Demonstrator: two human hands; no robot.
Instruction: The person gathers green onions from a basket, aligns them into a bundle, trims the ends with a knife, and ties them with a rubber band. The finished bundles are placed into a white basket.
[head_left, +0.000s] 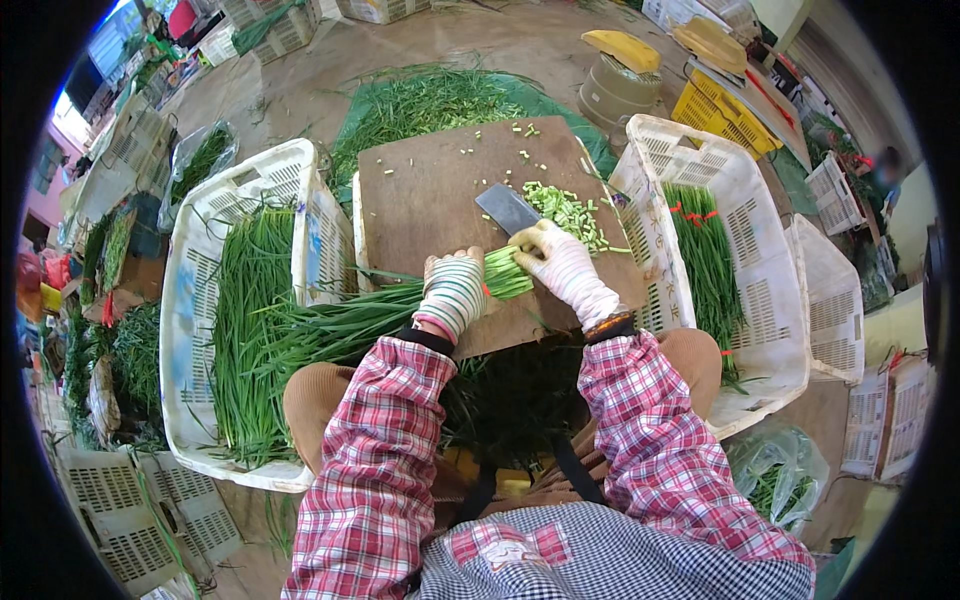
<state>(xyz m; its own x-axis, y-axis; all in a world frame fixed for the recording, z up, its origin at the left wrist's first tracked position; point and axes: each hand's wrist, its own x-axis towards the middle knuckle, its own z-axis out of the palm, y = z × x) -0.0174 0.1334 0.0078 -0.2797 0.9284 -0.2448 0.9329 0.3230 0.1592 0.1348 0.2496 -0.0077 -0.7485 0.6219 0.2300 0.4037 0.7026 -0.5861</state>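
My left hand (454, 289), in a striped glove, grips a bunch of green chives (352, 313) laid across a wooden board (427, 202). A red tie (486, 290) shows beside its fingers. The pale stem ends (508, 272) point right, towards my right hand (559, 262), also gloved, whose curled fingertips are at these ends. Just beyond that hand, a cleaver (507, 208) has its broad blade over the board. Its handle is hidden, so I cannot tell whether my right hand holds it. Short cut stem pieces (562, 214) are heaped right of the blade.
A white plastic crate (304, 225) of loose chives (251, 330) stands left. Another crate (757, 330) on the right holds tied chives (701, 255). Trimmings (427, 97) cover a green sheet (592, 139) beyond the board. A metal drum (619, 90) stands further back; a person (885, 180) is far right.
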